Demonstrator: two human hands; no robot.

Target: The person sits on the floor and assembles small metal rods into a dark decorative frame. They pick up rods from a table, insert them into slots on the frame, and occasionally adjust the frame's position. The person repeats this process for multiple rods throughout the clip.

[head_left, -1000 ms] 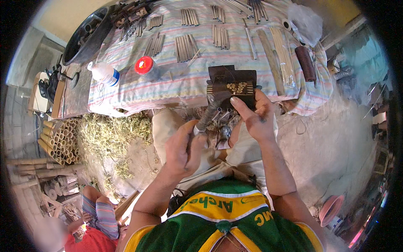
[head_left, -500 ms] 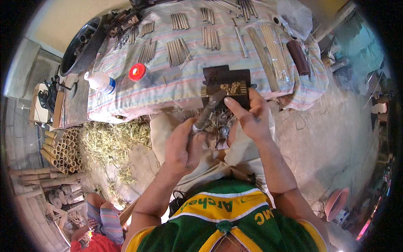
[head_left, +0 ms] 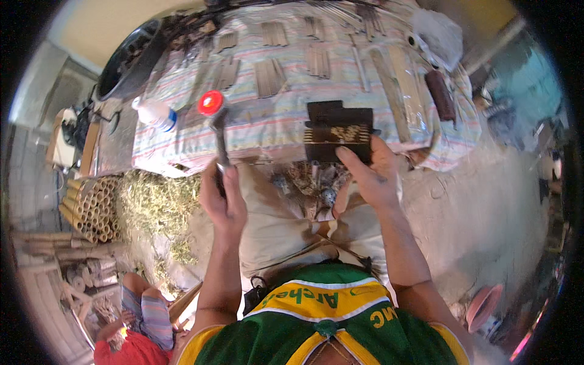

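My left hand (head_left: 224, 205) is closed around a dark stick-like tool (head_left: 221, 146) with a wider upper end. Motion blur hides its exact kind. The tool points up toward a red-lidded jar (head_left: 211, 103) and partly covers it. To the right, my right hand (head_left: 378, 173) grips the lower right edge of a dark, flat, stepped piece (head_left: 325, 152) with a pale floral pattern and light stripes. The thumb lies on its front, and its far part overlaps the table's near edge. The tool and the patterned piece are apart.
A striped cloth (head_left: 182, 146) covers the table, with bundles of thin sticks (head_left: 269, 79), a white bottle (head_left: 154, 114) and a dark brown roll (head_left: 439, 96) on it. A black basin (head_left: 128, 61) stands at the left. Bamboo tubes (head_left: 91, 210) are stacked below. Another person (head_left: 137, 334) sits lower left.
My left hand has drawn the tool away from the patterned piece, moving left. My right hand has shifted slightly right with the piece. The view has shifted a little.
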